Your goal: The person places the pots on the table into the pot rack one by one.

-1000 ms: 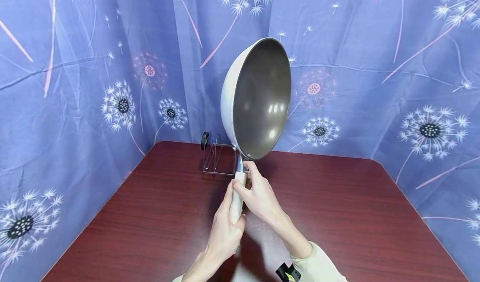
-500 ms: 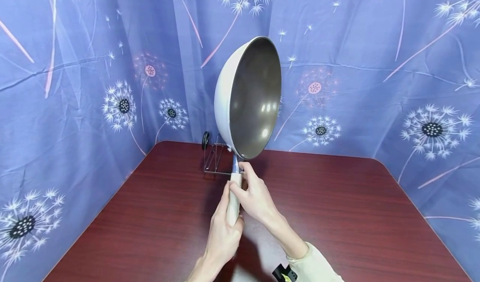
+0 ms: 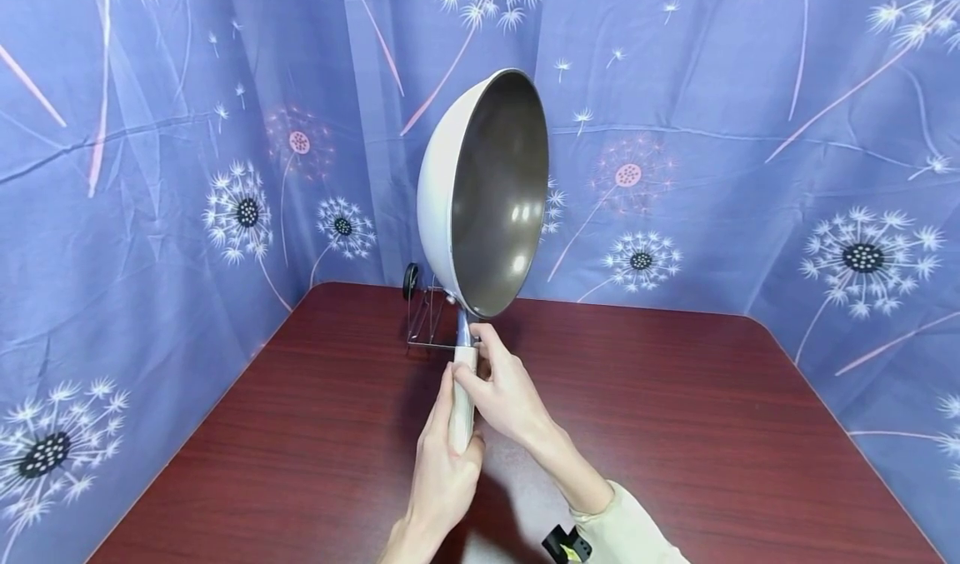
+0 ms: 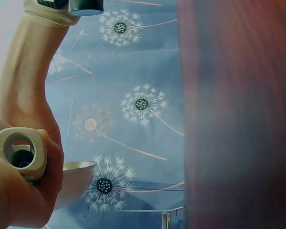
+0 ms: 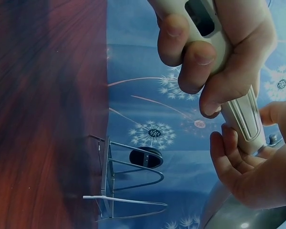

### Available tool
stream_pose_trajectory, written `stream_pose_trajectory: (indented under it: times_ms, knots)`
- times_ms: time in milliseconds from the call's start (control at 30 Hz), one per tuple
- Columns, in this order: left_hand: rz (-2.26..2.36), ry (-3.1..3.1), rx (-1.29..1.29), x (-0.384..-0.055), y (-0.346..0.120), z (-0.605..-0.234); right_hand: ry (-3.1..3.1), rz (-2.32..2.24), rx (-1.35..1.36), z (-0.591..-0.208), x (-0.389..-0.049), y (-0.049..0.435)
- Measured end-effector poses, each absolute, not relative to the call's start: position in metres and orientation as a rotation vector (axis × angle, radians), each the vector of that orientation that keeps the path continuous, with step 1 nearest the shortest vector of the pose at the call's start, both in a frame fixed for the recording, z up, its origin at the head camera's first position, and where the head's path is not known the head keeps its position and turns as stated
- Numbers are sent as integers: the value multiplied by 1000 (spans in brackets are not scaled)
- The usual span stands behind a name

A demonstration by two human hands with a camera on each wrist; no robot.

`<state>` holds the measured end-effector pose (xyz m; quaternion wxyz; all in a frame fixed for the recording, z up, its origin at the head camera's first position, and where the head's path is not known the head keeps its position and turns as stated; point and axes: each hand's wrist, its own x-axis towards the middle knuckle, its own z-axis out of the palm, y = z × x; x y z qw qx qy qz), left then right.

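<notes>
A deep wok (image 3: 498,197), white outside and dark inside, is raised over the table. Its rim stands nearly upright and its hollow faces right in the head view. The left hand (image 3: 446,476) grips the lower part of the pale handle (image 3: 462,414), whose hollow end shows in the left wrist view. Higher up, the right hand (image 3: 510,393) pinches the handle near its metal neck (image 3: 463,329). In the right wrist view, the left hand's fingers (image 5: 197,59) curl round the handle, and the right hand (image 5: 262,176) holds it close to the wok.
Behind the wok, a wire rack (image 3: 431,345) stands on the red-brown wooden table (image 3: 675,431), partly hidden. A black round piece (image 3: 410,281) sits at the rack's left side. Blue curtains (image 3: 675,72) with dandelion prints surround the table's back and sides.
The wok has shifted left along with both hands and turned slightly, so its hollow looks narrower in the head view. Both hands keep their hold on the handle.
</notes>
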<state>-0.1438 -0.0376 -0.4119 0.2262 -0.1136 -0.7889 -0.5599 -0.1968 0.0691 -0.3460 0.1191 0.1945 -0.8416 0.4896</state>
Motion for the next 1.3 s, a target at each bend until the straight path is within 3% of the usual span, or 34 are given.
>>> stream_pose_trajectory:
  times_ms: [1300]
  knots:
    - [-1218, -2188, -104, -139, -50, -417, -2381, 1772, 921, -353, -220, 50]
